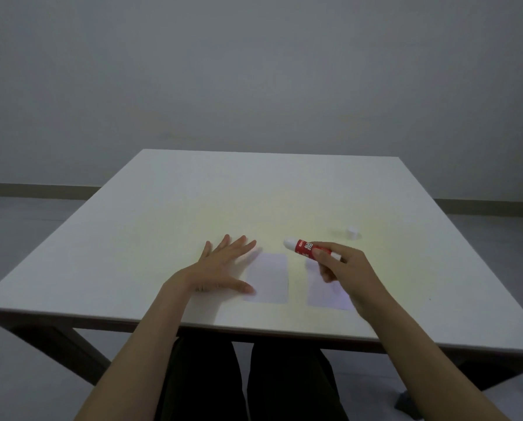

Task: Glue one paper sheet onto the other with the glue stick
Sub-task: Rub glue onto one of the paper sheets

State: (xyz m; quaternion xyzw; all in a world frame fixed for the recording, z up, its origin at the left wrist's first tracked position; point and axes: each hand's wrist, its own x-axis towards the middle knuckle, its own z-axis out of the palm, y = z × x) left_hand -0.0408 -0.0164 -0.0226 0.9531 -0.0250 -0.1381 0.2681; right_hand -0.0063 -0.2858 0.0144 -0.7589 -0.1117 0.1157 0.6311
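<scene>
Two small white paper sheets lie side by side near the table's front edge: the left sheet (269,278) and the right sheet (327,294). My left hand (220,268) rests flat with fingers spread, its thumb touching the left sheet's lower left corner. My right hand (345,268) hovers over the right sheet, hiding part of it, and holds a red and white glue stick (304,247). The stick is uncapped, and its white tip points left, above the gap between the sheets. The stick's white cap (352,232) stands on the table behind my right hand.
The white table (254,196) stretches far back behind the sheets. A grey wall and floor lie beyond it. My dark-clad legs show under the front edge.
</scene>
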